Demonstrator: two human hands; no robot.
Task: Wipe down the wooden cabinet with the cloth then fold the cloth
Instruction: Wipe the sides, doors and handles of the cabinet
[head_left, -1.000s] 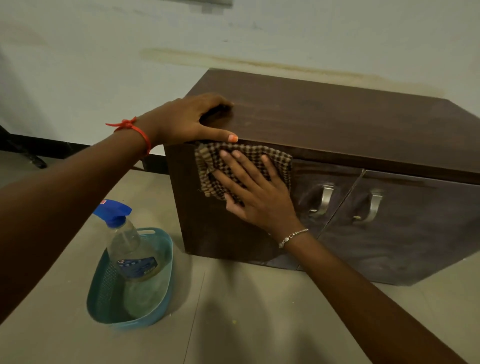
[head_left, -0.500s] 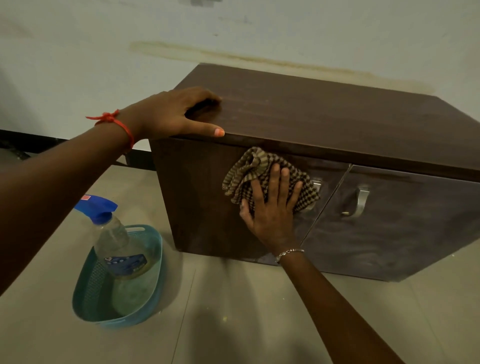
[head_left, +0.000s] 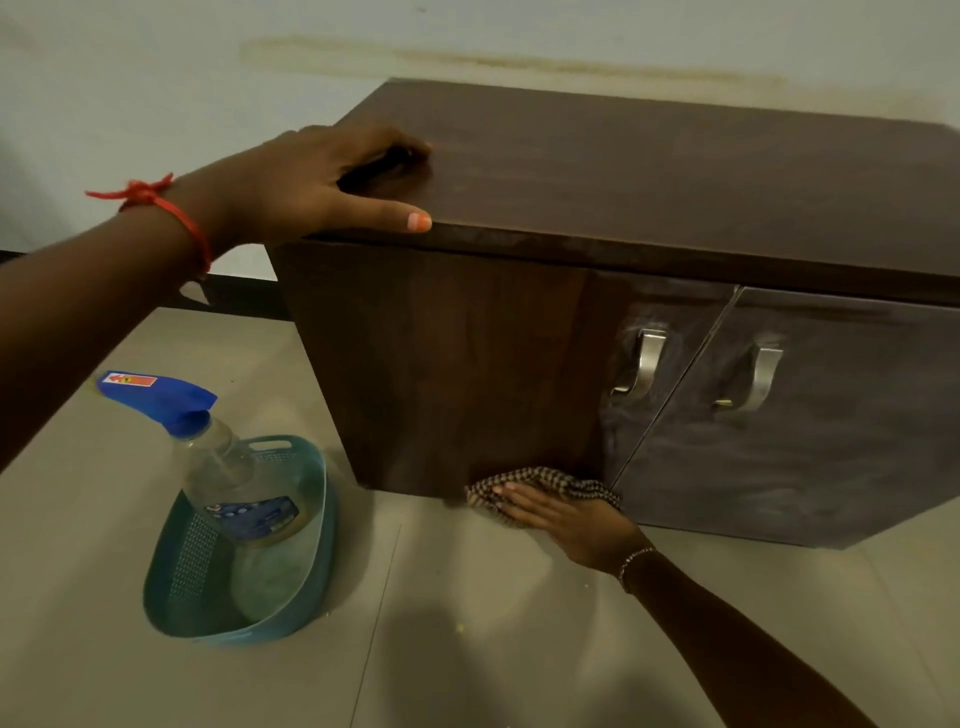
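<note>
A low dark wooden cabinet (head_left: 649, 171) with two doors and metal handles stands on the floor against the wall. My left hand (head_left: 317, 182) rests on its top left corner, thumb along the front edge, holding nothing. My right hand (head_left: 566, 519) presses a brown checked cloth (head_left: 550, 480) flat against the bottom edge of the cabinet's left panel, just above the floor. The cloth is bunched and partly hidden under my fingers.
A teal plastic basket (head_left: 311, 519) sits on the tiled floor left of the cabinet, with a clear spray bottle (head_left: 218, 467) with a blue trigger head standing in it. The pale wall runs behind the cabinet.
My right hand has slid the cloth down the cabinet front, from near the top edge to the bottom edge by the floor. My left hand has stayed on the top corner.
</note>
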